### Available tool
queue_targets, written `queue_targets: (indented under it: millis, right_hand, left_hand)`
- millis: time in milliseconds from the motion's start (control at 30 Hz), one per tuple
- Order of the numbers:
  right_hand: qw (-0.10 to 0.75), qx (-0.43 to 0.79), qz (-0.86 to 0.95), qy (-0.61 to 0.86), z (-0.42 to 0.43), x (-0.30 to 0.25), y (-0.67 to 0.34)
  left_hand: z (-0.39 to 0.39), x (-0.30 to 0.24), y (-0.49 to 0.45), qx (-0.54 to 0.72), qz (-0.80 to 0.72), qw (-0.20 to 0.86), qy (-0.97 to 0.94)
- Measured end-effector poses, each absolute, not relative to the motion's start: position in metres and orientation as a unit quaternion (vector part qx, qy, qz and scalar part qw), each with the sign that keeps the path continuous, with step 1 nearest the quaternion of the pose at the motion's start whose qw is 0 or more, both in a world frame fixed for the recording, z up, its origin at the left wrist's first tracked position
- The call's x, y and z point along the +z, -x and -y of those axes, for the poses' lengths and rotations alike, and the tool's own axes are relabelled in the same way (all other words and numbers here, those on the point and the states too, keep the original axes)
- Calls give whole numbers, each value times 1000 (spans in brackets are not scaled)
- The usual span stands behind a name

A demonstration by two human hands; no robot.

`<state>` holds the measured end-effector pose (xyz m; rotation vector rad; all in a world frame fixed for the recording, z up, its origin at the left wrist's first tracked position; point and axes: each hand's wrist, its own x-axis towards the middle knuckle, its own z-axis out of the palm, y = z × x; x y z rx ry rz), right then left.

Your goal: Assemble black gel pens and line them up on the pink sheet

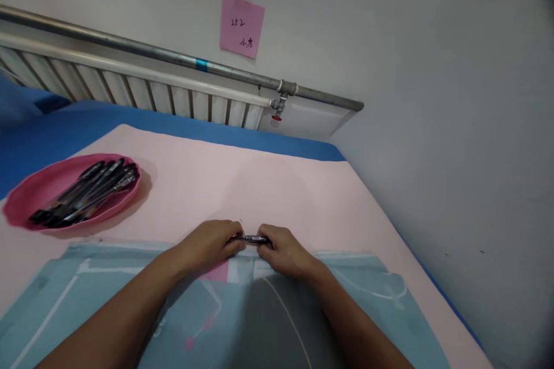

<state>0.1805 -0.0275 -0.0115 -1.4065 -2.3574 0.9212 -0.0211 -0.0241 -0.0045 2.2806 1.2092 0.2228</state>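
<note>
left hand (212,243), right hand (283,252): grips clamped on pen (253,238) | at mat (108,291) edge | tray (19,199) well apart

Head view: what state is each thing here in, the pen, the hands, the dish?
pen, level, gripped at both ends.
left hand, closed on the pen's left end.
right hand, closed on the pen's right end.
pink dish, resting on the table, holding pens.
black pens, lying heaped in the dish.
pink note, stuck flat on the wall.
</note>
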Motion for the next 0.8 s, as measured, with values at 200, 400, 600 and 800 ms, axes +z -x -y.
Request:
queue_targets:
  millis: [200,400,600,800]
  right_hand:
    - [141,312,798,496,27,-13,-180]
    - [177,328,770,518,25,-15,-182]
    - [155,304,798,497,25,-13,-183]
    - [144,293,806,494,25,-10,-183]
  left_hand:
    - [23,-1,27,105,-454,270,-843]
    - [16,0,35,175,-479,253,-822]
    - [9,6,53,293,-563,222,-740]
    - [-4,1,84,391,-685,162,-593]
